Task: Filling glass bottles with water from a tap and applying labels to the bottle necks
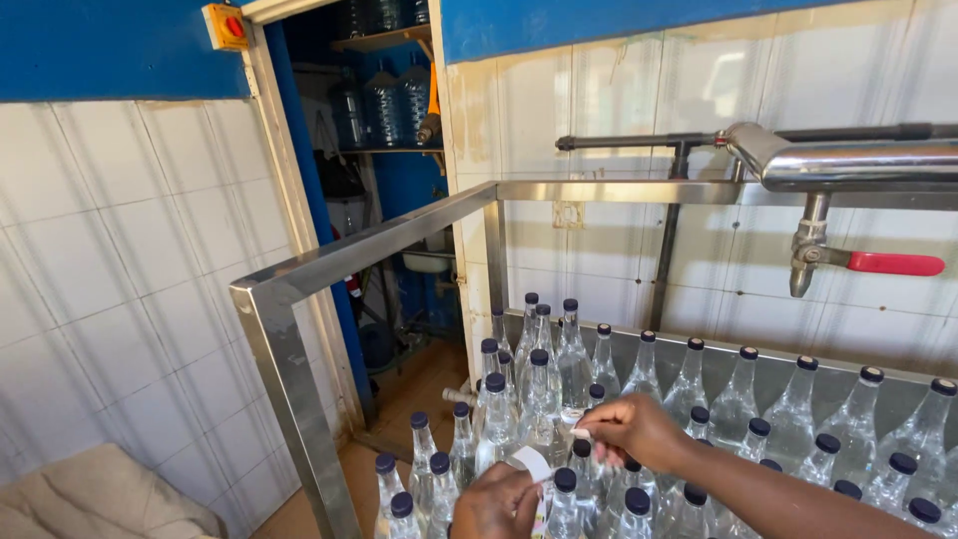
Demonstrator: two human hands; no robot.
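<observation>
**Hands at the capped bottles**

Head view: the right hand [631, 424] reaches in from the lower right, its forearm cut off by the frame's bottom edge. Its fingers [591, 431] are pressed together, pinching a small white strip [581, 434] just above the cap of one bottle [583, 477] in the cluster. How much of the strip there is cannot be told; the fingertips cover most of it.

The left hand [496, 502] sits at the bottom edge, only its upper part showing. Its fingers curl around a white roll [532, 465], held just beside the same bottle; the fingers' undersides are hidden, and the roll's lower part is lost behind the hand.

Clear bottles [699, 399] with dark caps stand packed together inside a steel frame [299, 299]. The surface carrying them is hidden beneath them, and the nearest rows are cut off at the bottom edge.

Above, at the right, a steel pipe [848, 160] runs off the frame's right edge, with a red-handled valve [878, 263] hanging below it. Through the doorway [389, 200] on the left, large jugs [389, 100] stand on dim shelves, their details hard to make out.
</observation>
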